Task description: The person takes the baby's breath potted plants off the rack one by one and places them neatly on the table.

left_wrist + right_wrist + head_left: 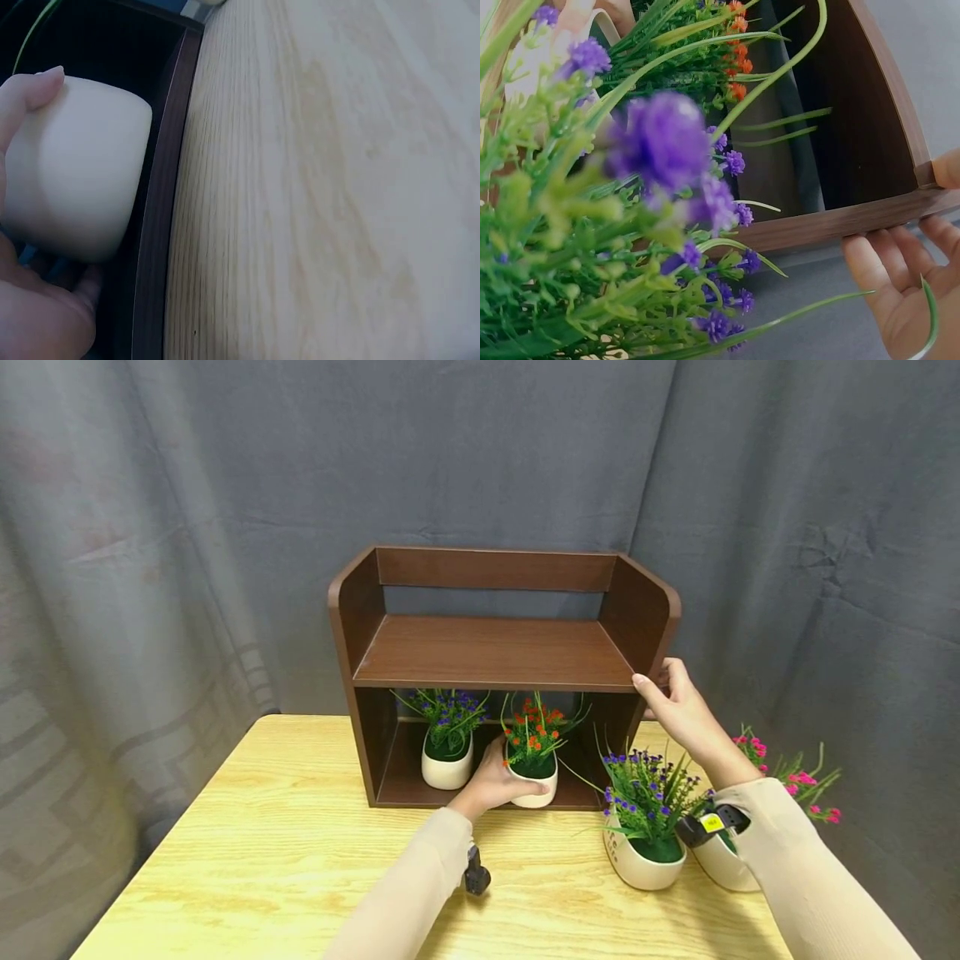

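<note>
My left hand grips a white pot with orange-red artificial flowers in the lower compartment of a dark brown wooden shelf. In the left wrist view, the thumb lies on one side of the pot and fingers curl around the other, just inside the shelf's front edge. To its left, a white pot with purple flowers stands in the same compartment. My right hand holds the shelf's right side panel, thumb at the front edge and fingers along the outer face.
On the light wooden table, right of the shelf, stands another white pot with purple flowers. A white pot with pink flowers is beside it, partly hidden by my right sleeve. Grey curtains hang behind and at both sides.
</note>
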`<state>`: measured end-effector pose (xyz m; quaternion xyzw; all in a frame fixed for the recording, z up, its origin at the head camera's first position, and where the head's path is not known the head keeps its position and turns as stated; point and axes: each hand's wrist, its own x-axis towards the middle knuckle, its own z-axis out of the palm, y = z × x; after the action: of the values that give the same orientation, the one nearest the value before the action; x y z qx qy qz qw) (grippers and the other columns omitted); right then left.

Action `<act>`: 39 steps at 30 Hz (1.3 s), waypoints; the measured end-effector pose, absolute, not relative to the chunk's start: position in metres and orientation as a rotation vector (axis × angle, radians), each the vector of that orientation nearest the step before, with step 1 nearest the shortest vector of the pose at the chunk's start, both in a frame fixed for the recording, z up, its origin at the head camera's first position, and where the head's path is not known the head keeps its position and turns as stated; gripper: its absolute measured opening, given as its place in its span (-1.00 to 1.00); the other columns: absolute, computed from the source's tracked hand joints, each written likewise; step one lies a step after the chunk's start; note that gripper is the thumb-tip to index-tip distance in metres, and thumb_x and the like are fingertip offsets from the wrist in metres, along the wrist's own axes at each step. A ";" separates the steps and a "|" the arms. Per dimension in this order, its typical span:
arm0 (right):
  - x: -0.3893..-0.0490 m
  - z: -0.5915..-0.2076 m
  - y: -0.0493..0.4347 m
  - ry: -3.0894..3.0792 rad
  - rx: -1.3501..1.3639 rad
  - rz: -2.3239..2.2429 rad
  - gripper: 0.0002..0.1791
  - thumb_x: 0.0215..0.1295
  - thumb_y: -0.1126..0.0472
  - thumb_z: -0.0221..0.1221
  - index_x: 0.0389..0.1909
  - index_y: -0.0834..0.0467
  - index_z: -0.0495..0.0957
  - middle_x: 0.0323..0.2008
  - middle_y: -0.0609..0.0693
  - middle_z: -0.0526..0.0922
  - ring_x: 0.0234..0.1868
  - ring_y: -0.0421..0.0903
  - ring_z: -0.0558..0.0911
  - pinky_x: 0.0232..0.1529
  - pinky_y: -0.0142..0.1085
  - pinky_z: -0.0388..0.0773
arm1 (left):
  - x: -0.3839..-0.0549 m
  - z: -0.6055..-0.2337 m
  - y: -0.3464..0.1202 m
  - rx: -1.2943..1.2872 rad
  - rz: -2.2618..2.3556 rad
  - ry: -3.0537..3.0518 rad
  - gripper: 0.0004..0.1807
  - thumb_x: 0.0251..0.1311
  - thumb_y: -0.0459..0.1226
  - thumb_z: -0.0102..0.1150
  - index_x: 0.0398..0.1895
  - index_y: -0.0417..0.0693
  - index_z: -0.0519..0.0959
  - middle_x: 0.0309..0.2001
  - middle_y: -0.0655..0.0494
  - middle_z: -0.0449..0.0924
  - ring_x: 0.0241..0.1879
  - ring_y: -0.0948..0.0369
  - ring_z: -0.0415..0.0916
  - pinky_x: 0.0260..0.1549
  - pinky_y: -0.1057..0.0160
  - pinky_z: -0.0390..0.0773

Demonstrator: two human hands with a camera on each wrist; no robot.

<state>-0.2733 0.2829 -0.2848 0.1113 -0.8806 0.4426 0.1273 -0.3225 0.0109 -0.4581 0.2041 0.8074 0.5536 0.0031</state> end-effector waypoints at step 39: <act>-0.275 -0.286 0.283 -2.555 0.331 1.288 -0.39 0.59 -0.01 -0.12 0.35 0.36 0.02 0.07 0.31 0.29 0.03 0.14 0.44 -0.24 -0.48 0.52 | -0.246 -0.449 -0.013 0.650 1.699 2.546 0.26 -0.36 -0.01 0.71 0.47 -0.09 0.16 0.28 -0.03 0.27 0.25 0.06 0.29 0.23 -0.08 0.30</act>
<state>-0.2751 0.2830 -0.2857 0.1141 -0.8795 0.4432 0.1301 -0.2460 -0.0128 -0.4486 0.2079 0.8135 0.5431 0.0063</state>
